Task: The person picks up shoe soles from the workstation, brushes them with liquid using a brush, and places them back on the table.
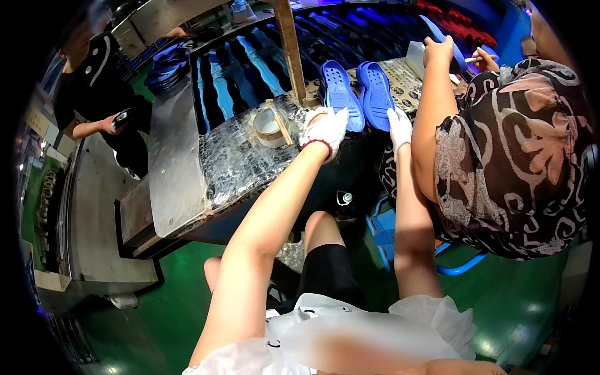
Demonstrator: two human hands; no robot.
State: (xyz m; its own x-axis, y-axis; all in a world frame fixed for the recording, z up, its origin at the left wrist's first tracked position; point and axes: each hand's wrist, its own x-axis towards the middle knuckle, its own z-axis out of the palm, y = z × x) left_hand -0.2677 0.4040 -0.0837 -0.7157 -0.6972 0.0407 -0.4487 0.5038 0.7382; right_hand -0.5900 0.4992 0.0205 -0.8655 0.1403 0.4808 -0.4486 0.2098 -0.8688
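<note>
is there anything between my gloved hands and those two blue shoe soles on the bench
Nothing visible. The left hand touches the near end of the left blue sole; the right hand is at the right blue sole.

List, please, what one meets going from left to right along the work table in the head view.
Round tin with a stick → gloved left hand → left blue sole → right blue sole → gloved right hand.
</note>
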